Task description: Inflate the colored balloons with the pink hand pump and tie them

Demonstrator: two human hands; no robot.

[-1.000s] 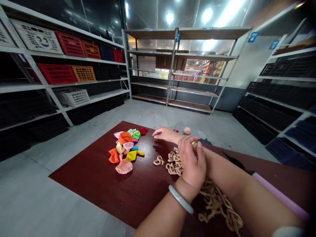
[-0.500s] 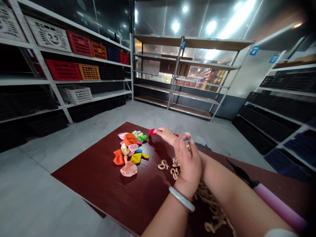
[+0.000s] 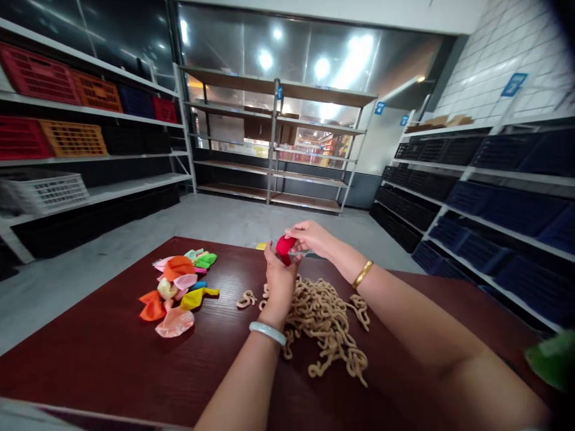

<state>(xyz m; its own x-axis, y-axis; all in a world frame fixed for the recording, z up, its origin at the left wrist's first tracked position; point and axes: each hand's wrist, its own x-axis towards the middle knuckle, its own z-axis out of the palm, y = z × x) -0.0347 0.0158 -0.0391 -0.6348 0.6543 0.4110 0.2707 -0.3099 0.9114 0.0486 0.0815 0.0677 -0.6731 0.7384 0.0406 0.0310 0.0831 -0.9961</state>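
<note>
Now uncrossed, our left hand (image 3: pixel 281 282) and right hand (image 3: pixel 315 238) both grasp the limp red rubber balloon (image 3: pixel 284 246) at mid-frame, apart from the multicoloured balloon heap (image 3: pixel 178 268) at left, allowing two-handed handling.

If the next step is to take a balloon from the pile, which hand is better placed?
Probably the left hand: it is nearer the pile, and the right hand is farther right. Both hands are at the red balloon; the right appears to pinch it.

Bright white glare across back panel (image 3: pixel 215 45); top-right corner dark; lower-right green thing (image 3: pixel 552 360) blurred.
</note>
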